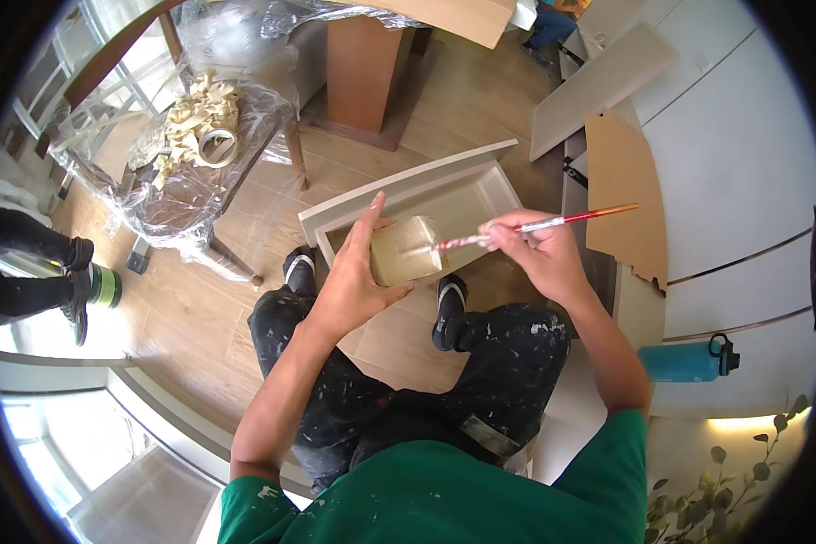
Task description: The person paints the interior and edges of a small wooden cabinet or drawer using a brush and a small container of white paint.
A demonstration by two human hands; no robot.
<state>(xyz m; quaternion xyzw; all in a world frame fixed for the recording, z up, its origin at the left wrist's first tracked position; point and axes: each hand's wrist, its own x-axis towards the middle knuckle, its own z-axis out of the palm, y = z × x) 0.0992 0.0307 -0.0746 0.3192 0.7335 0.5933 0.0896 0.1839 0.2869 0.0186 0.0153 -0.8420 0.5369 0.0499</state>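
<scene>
Green shirt (426, 494), left hand (343, 292) holding tub (401, 256) over drawer (408, 181), right hand (542, 257) pinching paintbrush (598, 215), floor (335, 161) between drawer and chair (186, 207)

The left side of the container (406, 252) was hidden by the left hand (349, 281). Left of the right hand (542, 258), the bristle end of the paintbrush (598, 215) was blurred; contact with the container could not be determined. Beneath both hands, part of the drawer (462, 199) was concealed. Far left of the left hand, a person's legs (32, 272) were cut off by the view's dark rim. Well beyond the right hand, a second person (550, 27) was cut off above, too small for detail.
</scene>
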